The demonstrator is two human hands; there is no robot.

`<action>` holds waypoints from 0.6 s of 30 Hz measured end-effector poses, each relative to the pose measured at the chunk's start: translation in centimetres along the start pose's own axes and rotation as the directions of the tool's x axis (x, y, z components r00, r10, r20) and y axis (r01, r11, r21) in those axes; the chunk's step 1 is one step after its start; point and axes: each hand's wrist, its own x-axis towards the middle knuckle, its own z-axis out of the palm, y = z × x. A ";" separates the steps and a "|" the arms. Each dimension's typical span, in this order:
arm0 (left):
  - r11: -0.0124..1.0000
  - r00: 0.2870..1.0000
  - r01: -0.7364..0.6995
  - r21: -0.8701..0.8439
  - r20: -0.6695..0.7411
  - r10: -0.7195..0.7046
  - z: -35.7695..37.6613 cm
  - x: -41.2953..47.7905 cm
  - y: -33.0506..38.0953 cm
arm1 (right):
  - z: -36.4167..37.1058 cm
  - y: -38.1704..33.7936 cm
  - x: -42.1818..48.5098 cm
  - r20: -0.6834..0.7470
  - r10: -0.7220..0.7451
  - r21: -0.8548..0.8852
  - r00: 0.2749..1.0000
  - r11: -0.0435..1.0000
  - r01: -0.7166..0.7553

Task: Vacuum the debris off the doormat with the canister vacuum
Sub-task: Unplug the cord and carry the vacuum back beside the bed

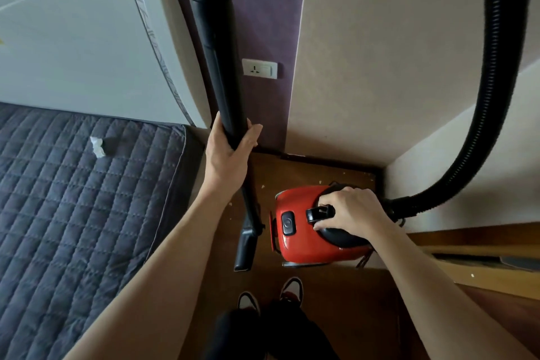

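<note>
Red canister sits at lower centre on a brown surface strewn with pale debris; I cannot tell whether that surface is the doormat. If the canister is lifted or swung, the hose looping high up the right side could pull taut and jerk the wand, and the nozzle could scatter crumbs instead of collecting them. The socket at upper centre is empty, so the machine may have no power.

The left hand reaches forward at mid-frame, fingers and thumb wrapped round the wand. The right hand comes down from above, fingers curled round the handle.
</note>
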 end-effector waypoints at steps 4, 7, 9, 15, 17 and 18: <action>1.000 1.000 0.000 0.008 -0.001 0.000 1.5 1.1 -4.0 | 2.5 1.2 3.8 0.014 -0.067 -0.051 0.998 0.996 0.067; 1.000 1.000 0.007 -0.009 0.009 -0.007 2.9 2.2 -8.1 | 5.8 2.3 7.4 0.016 -0.099 -0.074 0.995 0.992 0.099; 1.000 1.000 -0.012 -0.026 0.016 0.012 4.1 3.3 -11.5 | 8.5 3.4 10.3 0.019 -0.106 -0.075 0.994 0.991 0.107; 0.994 0.990 -0.084 -0.071 0.108 0.091 6.3 6.2 -23.6 | 17.9 6.2 17.8 0.050 -0.206 -0.083 0.977 0.974 0.210; 0.990 0.984 -0.115 -0.083 0.126 0.125 6.6 6.9 -27.5 | 20.9 7.1 20.4 0.087 -0.239 -0.091 0.967 0.965 0.247; 0.988 0.983 -0.134 -0.080 0.119 0.143 6.9 7.3 -29.2 | 22.4 7.5 21.8 0.113 -0.250 -0.098 0.962 0.960 0.261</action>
